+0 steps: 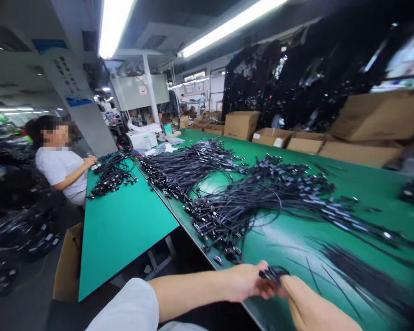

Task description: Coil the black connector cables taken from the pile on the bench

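At the table's near edge, my left hand (250,281) is closed on one end of a small coiled bundle of black cable (274,274). My right hand (301,296) meets it from the other side, its fingers wrapped at the bundle and partly hidden. Just beyond lies a large pile of black cables (227,216) with shiny metal-tipped connectors. A second heap of cables (186,163) lies behind it. To the right of my hands, thin black strips (362,276), resembling cable ties, are spread loosely and look blurred.
A lower green table (124,239) adjoins on the left, where a person in a white shirt (60,165) handles another cable pile (113,172). Cardboard boxes (241,125) line the far edge of the main green table (207,185). An open carton (67,264) stands on the floor.
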Demonstrator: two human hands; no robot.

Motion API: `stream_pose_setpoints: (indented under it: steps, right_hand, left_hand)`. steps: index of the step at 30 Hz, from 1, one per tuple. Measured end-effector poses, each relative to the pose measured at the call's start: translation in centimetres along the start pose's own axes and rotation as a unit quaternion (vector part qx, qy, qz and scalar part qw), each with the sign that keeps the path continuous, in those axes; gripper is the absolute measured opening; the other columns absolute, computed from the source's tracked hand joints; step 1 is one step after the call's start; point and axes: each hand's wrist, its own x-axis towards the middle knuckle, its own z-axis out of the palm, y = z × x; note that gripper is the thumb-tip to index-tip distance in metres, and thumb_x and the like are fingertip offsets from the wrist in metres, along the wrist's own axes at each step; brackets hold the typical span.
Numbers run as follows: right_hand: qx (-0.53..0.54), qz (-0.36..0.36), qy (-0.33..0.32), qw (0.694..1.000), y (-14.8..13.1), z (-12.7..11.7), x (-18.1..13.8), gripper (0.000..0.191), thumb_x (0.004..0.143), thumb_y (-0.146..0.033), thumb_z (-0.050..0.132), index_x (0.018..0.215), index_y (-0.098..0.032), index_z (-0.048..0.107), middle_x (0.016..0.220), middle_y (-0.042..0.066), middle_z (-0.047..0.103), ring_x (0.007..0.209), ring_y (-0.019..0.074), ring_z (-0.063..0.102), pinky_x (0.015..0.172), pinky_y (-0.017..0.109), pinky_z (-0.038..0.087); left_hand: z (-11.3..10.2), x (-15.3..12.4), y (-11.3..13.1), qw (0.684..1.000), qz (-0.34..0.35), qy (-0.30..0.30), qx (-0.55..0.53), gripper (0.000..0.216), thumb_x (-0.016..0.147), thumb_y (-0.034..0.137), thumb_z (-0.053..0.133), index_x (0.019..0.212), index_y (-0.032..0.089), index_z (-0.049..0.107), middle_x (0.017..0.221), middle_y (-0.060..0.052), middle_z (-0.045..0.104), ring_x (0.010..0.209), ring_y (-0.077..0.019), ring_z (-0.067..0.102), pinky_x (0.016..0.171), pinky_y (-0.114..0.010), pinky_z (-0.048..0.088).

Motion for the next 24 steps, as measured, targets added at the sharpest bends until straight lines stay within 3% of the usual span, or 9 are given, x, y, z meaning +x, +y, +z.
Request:
stream_pose_setpoints:
  steps: [3,5,8,12,17,19,20,23,24]
  right_hand:
    - [0.064,0.077,-0.020,0.995,-1.6,-1.5,1.0,0.031,0.100,-0.025,0.036,0.076,-0.020,0.055,0.063,-0.002,0.059,0.050,0.0085,0.055,0.049,0.020,0.038]
    - [0.036,0.086,-0.043,0.995,-1.9,-1.6,1.0,0.036,0.100,-0.024,0.032,0.078,-0.019,0.060,0.071,0.001,0.065,0.056,0.0109,0.058,0.051,0.022,0.037]
    - [0.028,0.111,-0.105,0.988,-1.9,-1.0,-0.2,0.034,0.098,-0.021,0.034,0.080,-0.018,0.062,0.088,0.005,0.071,0.068,0.0125,0.061,0.059,0.023,0.039]
    - [0.059,0.132,-0.111,0.983,-2.2,-0.8,-1.6,0.033,0.099,-0.018,0.034,0.085,-0.017,0.063,0.101,0.006,0.071,0.075,0.0123,0.062,0.062,0.022,0.040]
    - [0.075,0.189,-0.127,0.971,-2.7,-0.6,-2.2,0.036,0.097,-0.020,0.033,0.083,-0.017,0.066,0.080,0.007,0.068,0.069,0.0139,0.059,0.062,0.024,0.038]
    - [0.202,0.268,-0.121,0.934,-2.8,-0.2,-2.4,0.038,0.098,-0.032,0.034,0.088,-0.018,0.068,0.089,0.007,0.069,0.075,0.0154,0.061,0.063,0.024,0.041]
    - [0.280,0.318,-0.119,0.898,-2.8,0.0,-2.6,0.041,0.098,-0.040,0.036,0.092,-0.017,0.069,0.090,0.007,0.069,0.074,0.0157,0.061,0.061,0.025,0.042]
    - [0.479,0.443,-0.146,0.744,-2.5,0.4,-3.3,0.057,0.091,-0.063,0.040,0.094,-0.015,0.069,0.072,0.003,0.061,0.056,0.0119,0.051,0.050,0.023,0.036]
    - [0.510,0.462,-0.161,0.708,-2.3,0.3,-3.6,0.060,0.089,-0.067,0.040,0.090,-0.014,0.069,0.066,0.002,0.057,0.051,0.0101,0.045,0.048,0.022,0.032]
  left_hand:
    - [0.4,-2.8,1.7,0.995,0.086,-0.032,-0.028,0.028,0.074,0.040,0.075,0.080,0.013,0.068,0.082,-0.004,0.065,0.085,-0.0154,0.058,0.095,-0.036,0.042]
    - [0.3,-4.1,2.8,0.988,0.054,-0.089,-0.112,0.037,0.079,0.050,0.068,0.084,0.013,0.070,0.092,-0.009,0.070,0.100,-0.0230,0.062,0.099,-0.043,0.042]
    - [0.2,-4.5,3.3,0.983,0.057,-0.132,-0.117,0.042,0.078,0.052,0.069,0.093,0.013,0.073,0.106,-0.012,0.072,0.117,-0.0284,0.059,0.107,-0.044,0.038]
    - [0.9,-4.5,2.5,0.985,0.069,-0.113,-0.116,0.041,0.073,0.045,0.077,0.102,0.015,0.075,0.115,-0.011,0.072,0.123,-0.0296,0.056,0.109,-0.042,0.037]
    - [1.7,-4.5,2.2,0.987,0.083,-0.098,-0.096,0.045,0.072,0.052,0.076,0.098,0.015,0.075,0.116,-0.012,0.071,0.125,-0.0307,0.056,0.109,-0.041,0.037]
    - [1.8,-4.5,2.1,0.987,0.113,-0.090,-0.068,0.041,0.069,0.048,0.079,0.095,0.016,0.075,0.117,-0.012,0.071,0.125,-0.0304,0.056,0.108,-0.040,0.038]
    - [1.9,-4.4,2.0,0.987,0.126,-0.084,-0.056,0.040,0.070,0.049,0.079,0.092,0.016,0.074,0.117,-0.012,0.071,0.125,-0.0301,0.056,0.107,-0.039,0.039]
    - [2.1,-4.1,1.7,0.987,0.145,-0.066,-0.032,0.038,0.074,0.051,0.075,0.087,0.016,0.070,0.105,-0.011,0.073,0.118,-0.0273,0.061,0.103,-0.039,0.042]
    - [2.2,-4.0,1.6,0.987,0.148,-0.058,-0.028,0.038,0.075,0.052,0.074,0.088,0.016,0.068,0.098,-0.010,0.074,0.111,-0.0254,0.064,0.102,-0.038,0.043]
